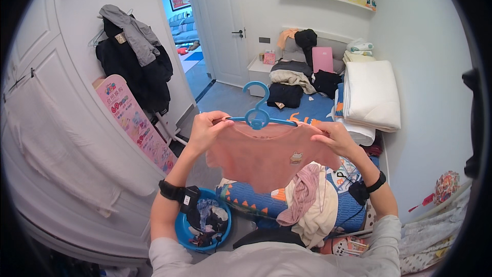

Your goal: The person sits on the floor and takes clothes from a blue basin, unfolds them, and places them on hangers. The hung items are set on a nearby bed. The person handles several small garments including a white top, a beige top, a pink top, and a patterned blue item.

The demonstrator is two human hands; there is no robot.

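Note:
A small pink T-shirt (253, 161) with a little patch on its chest hangs on a blue plastic clothes hanger (256, 119), held up before me. The hanger's hook points upward, and its arms run inside the neckline. My left hand (207, 129) pinches the shirt's shoulder at the left end of the hanger. At the other shoulder, my right hand (336, 136) grips the fabric by the hanger's right arm. Below the shirt, a pink knitted garment (303, 196) and a cream garment (321, 215) lie on the blue patterned bed cover (250, 200).
A blue basin (178, 231) of clothes stands on the floor at lower left. Folded white bedding (371, 96) is stacked on the bed's right side. Dark garments (284, 95) lie toward the headboard. A pink printed board (134, 123) leans left, below hanging jackets (134, 57).

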